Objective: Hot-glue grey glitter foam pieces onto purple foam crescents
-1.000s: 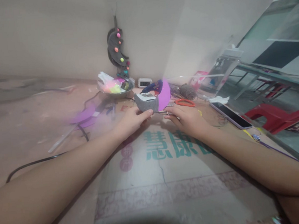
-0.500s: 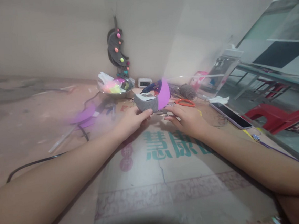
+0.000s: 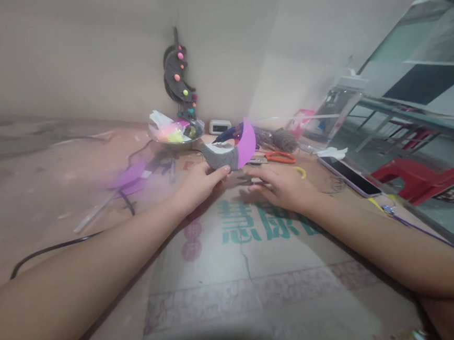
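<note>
My left hand [image 3: 204, 185] is closed on a crescent [image 3: 247, 143], its thumb on the front face. The crescent's right part is bare purple; its lower left is wrapped in grey yarn [image 3: 221, 159], with a white strip along the inner edge. To the right, my right hand [image 3: 285, 185] is just below and beside the purple end, its fingers apart and pointing left. No held thing can be made out in it. Under its fingers lie metal blades [image 3: 243, 180], and a yellow handle loop [image 3: 301, 172] shows behind the hand.
Orange-handled scissors [image 3: 280, 157] and a grey yarn ball [image 3: 285, 140] lie behind my right hand. A phone [image 3: 349, 175] is at right. A bowl [image 3: 177, 141], a small white clock [image 3: 220, 126] and a decorated crescent [image 3: 176, 74] stand at the back. Purple pieces [image 3: 131, 177] and a black cable [image 3: 52, 249] are left.
The crescent has tipped slightly left in my left hand. My right hand has moved a little down and away from it, the gap between its fingers wider.
</note>
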Available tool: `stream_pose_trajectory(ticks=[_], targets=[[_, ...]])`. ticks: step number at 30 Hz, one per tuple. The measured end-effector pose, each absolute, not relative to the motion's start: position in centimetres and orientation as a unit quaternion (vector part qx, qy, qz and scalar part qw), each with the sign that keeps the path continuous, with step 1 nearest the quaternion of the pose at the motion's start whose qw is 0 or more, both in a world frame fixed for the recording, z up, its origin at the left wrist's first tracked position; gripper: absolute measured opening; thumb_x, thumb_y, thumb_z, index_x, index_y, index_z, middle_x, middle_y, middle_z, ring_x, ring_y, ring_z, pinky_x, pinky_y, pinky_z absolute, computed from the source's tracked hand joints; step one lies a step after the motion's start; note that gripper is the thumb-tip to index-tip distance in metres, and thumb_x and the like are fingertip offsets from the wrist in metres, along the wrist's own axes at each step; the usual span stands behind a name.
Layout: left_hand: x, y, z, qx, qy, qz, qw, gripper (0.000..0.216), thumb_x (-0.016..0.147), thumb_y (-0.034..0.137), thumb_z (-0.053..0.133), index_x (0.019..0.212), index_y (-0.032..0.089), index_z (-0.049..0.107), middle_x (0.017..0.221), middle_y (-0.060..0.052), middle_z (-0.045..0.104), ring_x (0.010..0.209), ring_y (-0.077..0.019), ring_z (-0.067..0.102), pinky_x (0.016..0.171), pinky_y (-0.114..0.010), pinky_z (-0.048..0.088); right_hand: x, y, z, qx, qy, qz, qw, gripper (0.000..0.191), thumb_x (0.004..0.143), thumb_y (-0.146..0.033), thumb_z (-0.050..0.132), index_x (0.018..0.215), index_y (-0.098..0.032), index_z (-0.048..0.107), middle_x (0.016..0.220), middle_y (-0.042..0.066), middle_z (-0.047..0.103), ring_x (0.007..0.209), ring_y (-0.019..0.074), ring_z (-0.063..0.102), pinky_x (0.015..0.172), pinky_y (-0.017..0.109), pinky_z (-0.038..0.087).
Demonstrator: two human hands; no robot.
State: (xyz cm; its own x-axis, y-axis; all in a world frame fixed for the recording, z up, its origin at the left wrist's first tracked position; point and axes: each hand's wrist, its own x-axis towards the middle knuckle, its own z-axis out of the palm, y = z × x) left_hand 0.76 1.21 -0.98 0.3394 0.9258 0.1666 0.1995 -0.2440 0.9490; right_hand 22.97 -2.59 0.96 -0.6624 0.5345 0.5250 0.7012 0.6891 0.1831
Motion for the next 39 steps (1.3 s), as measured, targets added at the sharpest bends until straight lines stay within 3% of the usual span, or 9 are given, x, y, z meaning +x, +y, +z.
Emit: stream_pose_trajectory(ticks=[6,9,13,17,20,24,30,34,39], targets=[[1.0,1.1,-0.7,0.668,0.369,0.422,0.49,0.027,0.081,0.041,0.054,0.072,0.016,0.056,0.064,0.0,0.055,0.057,-0.0115,0.049,0.058,-0.024,0.039,22.2,-3.3,0.8,-0.262,-0.942,-0.132,0.164,0.038,0.089,-0.046,0.051,0.108,-0.014,0.061,0.08,0.007,0.065,0.075,0.0166,0.06,0.065,0.028,0.042],[1.0,1.0,-0.8,0.669,0.36,0.421,0.495,0.026,0.081,0.04,0.054,0.072,0.016,0.055,0.063,0.001,0.053,0.057,-0.0113,0.049,0.058,-0.024,0.039,22.5,-3.0,1.1,-0.338,-0.906,-0.097,0.234,0.034,0.089,-0.045,0.051,0.101,-0.015,0.063,0.084,0.007,0.066,0.077,0.0173,0.059,0.068,0.029,0.043],[1.0,0.9,-0.8,0.681,0.37,0.393,0.495,0.029,0.083,0.041,0.052,0.067,0.016,0.053,0.059,0.002,0.05,0.056,-0.0113,0.047,0.056,-0.024,0.037,22.8,-1.9,1.6,-0.5,-0.778,0.07,0.374,0.029,0.089,-0.042,0.049,0.078,-0.017,0.058,0.068,0.001,0.059,0.061,0.0133,0.052,0.059,0.026,0.042],[1.0,0.6,-0.6,0.723,0.36,0.369,0.46,0.032,0.083,0.042,0.051,0.064,0.017,0.053,0.057,0.002,0.051,0.055,-0.0117,0.046,0.055,-0.024,0.034,22.2,-1.7,1.8,-0.497,-0.719,0.256,0.412,0.03,0.086,-0.045,0.053,0.078,-0.016,0.056,0.064,-0.001,0.057,0.055,0.0108,0.05,0.055,0.025,0.043],[1.1,0.4,-0.4,0.739,0.363,0.36,0.439,0.03,0.082,0.042,0.053,0.066,0.017,0.056,0.057,0.002,0.053,0.055,-0.0122,0.046,0.056,-0.025,0.035,21.7,-2.0,1.8,-0.49,-0.692,0.293,0.443,0.027,0.081,-0.042,0.06,0.076,-0.016,0.056,0.062,-0.001,0.056,0.052,0.0097,0.049,0.052,0.024,0.042],[1.0,0.6,-0.4,0.717,0.384,0.374,0.446,0.032,0.081,0.047,0.054,0.074,0.016,0.061,0.06,0.001,0.057,0.057,-0.0128,0.049,0.057,-0.024,0.038,21.4,-2.4,1.3,-0.496,-0.687,0.261,0.461,0.019,0.079,-0.034,0.062,0.078,-0.016,0.057,0.06,-0.002,0.058,0.049,0.0104,0.052,0.05,0.024,0.044],[0.6,0.4,0.6,0.75,0.39,0.347,0.407,0.042,0.08,0.055,0.054,0.085,0.015,0.067,0.069,-0.003,0.063,0.066,-0.0153,0.057,0.063,-0.024,0.043,21.9,-2.9,0.0,-0.439,-0.773,0.042,0.455,0.005,0.083,-0.024,0.057,0.086,-0.021,0.059,0.078,0.002,0.065,0.07,0.0149,0.063,0.063,0.027,0.049],[0.3,0.1,1.0,0.784,0.364,0.325,0.384,0.048,0.083,0.058,0.047,0.086,0.017,0.069,0.076,-0.004,0.066,0.074,-0.0178,0.06,0.07,-0.026,0.045,22.5,-3.2,0.4,-0.395,-0.831,-0.073,0.385,0.012,0.083,-0.023,0.056,0.094,-0.021,0.06,0.085,0.004,0.068,0.077,0.0176,0.063,0.069,0.029,0.049],[0.5,-0.1,0.7,0.732,0.355,0.352,0.464,0.035,0.079,0.049,0.058,0.084,0.017,0.068,0.079,-0.002,0.066,0.073,-0.0162,0.059,0.066,-0.024,0.044,22.7,-3.1,1.0,-0.369,-0.845,-0.157,0.353,0.011,0.083,-0.021,0.054,0.09,-0.019,0.061,0.079,0.006,0.069,0.07,0.0175,0.062,0.064,0.028,0.046]])
